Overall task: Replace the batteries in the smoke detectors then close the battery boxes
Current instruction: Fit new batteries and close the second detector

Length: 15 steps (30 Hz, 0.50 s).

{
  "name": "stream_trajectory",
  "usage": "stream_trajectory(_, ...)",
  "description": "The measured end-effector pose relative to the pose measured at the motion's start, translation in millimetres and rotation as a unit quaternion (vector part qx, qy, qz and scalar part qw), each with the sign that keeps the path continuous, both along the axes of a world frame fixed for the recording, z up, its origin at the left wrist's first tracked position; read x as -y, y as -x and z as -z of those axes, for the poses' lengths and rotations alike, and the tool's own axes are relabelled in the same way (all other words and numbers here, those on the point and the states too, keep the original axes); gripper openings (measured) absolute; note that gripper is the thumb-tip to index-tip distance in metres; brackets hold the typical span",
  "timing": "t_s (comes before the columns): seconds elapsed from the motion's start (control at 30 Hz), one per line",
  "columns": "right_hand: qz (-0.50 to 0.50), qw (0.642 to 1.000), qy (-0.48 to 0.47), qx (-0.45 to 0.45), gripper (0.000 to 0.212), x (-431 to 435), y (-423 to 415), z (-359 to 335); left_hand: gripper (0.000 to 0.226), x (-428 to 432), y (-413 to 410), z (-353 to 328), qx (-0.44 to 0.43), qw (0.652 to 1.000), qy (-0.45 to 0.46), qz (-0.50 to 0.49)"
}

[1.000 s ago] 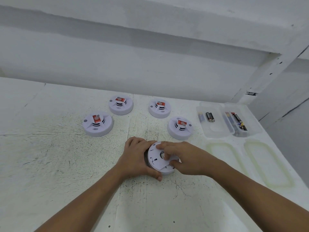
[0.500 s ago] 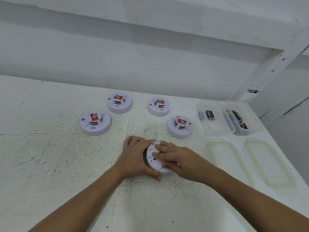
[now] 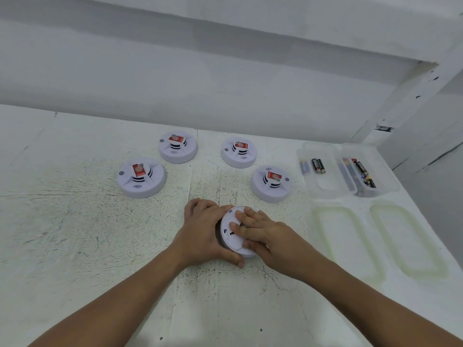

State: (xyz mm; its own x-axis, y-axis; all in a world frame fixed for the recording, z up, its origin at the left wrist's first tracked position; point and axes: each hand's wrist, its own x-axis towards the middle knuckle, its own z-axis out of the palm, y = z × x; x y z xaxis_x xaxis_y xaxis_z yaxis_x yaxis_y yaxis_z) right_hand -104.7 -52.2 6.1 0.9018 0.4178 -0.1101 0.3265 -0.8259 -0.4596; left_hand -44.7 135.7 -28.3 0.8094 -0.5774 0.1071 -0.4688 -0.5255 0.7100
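Observation:
A white round smoke detector (image 3: 231,240) lies back side up near the middle of the table. My left hand (image 3: 203,234) grips its left rim, thumb curled round the near edge. My right hand (image 3: 265,234) lies on its back plate with straight fingers pressing flat. Several other white detectors with red stickers stand face up behind: one at the left (image 3: 141,177), one at the back left (image 3: 178,146), one at the back right (image 3: 239,152), one at the right (image 3: 271,182). Two clear battery boxes hold black batteries: the left box (image 3: 323,186), the right box (image 3: 375,169).
Two clear lids (image 3: 345,241) (image 3: 408,241) lie flat in front of the boxes at the right. A white wall rises behind the table, and the table's right edge runs past the boxes.
My right hand went from pinching at the detector's back to lying flat on it with straight fingers. The detector now sits flatter on the table. My left hand kept its hold.

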Motion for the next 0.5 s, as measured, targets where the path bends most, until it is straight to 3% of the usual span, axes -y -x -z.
stream_trajectory(0.13, 0.018, 1.0, -0.004, 0.006, 0.044, -3, 2, 4, 0.105, 0, 1, -1, 0.016, 1.0, 0.001, 0.001)
stream_trajectory(0.27, 0.038, 0.999, -0.006, 0.012, 0.059, -8, 6, 9, 0.1, -1, 2, -3, 0.018, 1.0, 0.005, 0.001)
stream_trajectory(0.5, 0.079, 0.994, -0.065, -0.027, 0.042, -10, 8, 0, 0.097, -2, 3, -3, -0.013, 1.0, 0.014, -0.008)
